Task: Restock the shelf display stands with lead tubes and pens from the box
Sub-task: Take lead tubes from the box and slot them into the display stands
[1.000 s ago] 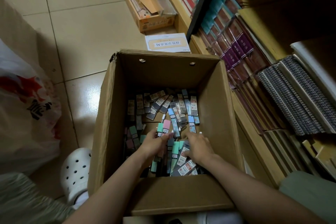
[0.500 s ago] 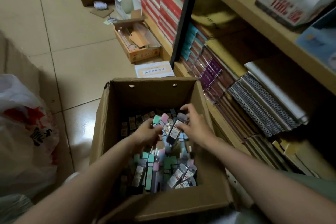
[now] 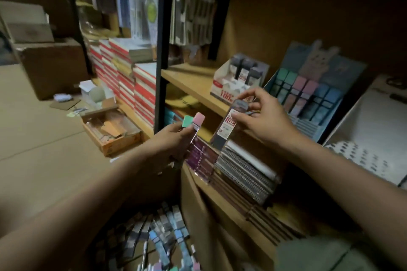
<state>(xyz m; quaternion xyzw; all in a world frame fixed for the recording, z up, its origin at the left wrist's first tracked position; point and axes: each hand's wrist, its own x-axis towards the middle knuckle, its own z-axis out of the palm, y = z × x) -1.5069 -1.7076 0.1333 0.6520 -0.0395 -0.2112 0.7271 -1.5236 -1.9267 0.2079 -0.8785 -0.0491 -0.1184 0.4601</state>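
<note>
1. My left arm reaches up from the lower left, forearm slanting toward the shelf, wrist straight. My left hand (image 3: 174,143) is curled in a fist around two lead tubes: the green-capped tube (image 3: 187,121) and the pink-capped tube (image 3: 198,123) stand side by side, caps poking up above my knuckles.
2. Below and between my two forearms sits the box (image 3: 154,246), with more tubes lying loose in it, blurred.
3. To the right of my left fingers, my right hand (image 3: 262,119) holds the dark tube (image 3: 228,126) tilted, top end leaning right. My thumb and fingertips pinch its upper part; the lower end hangs free, just above the notebooks (image 3: 244,171).
4. My right arm comes in from the lower right, elbow low, wrist bent slightly upward.
5. Just beyond my right fingertips, on the shelf (image 3: 191,81), is the white stand (image 3: 237,79) with a few dark tubes upright in it.
6. Further right of my right hand is the blue stand (image 3: 312,97) with rows of green, pink and blue tubes.
</note>
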